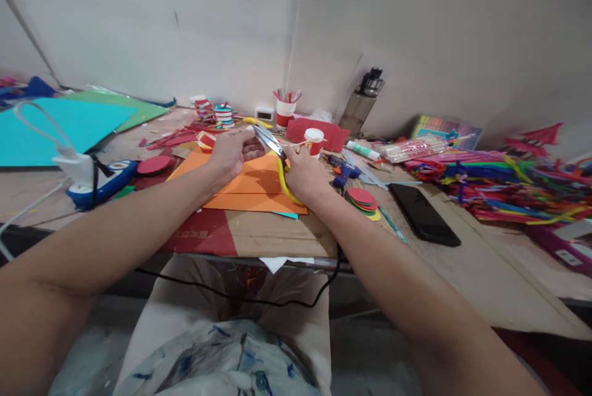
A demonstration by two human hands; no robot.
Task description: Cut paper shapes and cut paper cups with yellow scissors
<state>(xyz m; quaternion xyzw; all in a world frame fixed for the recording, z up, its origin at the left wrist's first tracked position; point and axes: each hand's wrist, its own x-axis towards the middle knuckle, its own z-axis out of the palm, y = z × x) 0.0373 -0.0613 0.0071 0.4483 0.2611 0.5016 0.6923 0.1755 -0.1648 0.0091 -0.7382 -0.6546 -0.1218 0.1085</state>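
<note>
My right hand (304,173) is closed around the yellow handles of a pair of scissors (269,139), whose metal blades point up and left. At the blade tips, the fingers of my left hand (231,152) are pinched together; whatever is between them is too small to make out. Both hands are above orange paper sheets (259,201) on a cardboard board (287,232). Just beyond my right hand stands a small red and white paper cup (314,136). A little red paper piece (206,142) lies behind my left wrist.
Right: a blue glue gun (343,174), paper discs (362,198), a black phone (423,214) and bundled pipe cleaners (509,180). Left: a blue power strip (104,185) and a turquoise sheet (60,127). Behind: a cup of sticks (285,113) and a tilted bottle (358,109). A black cable (222,292) crosses my lap.
</note>
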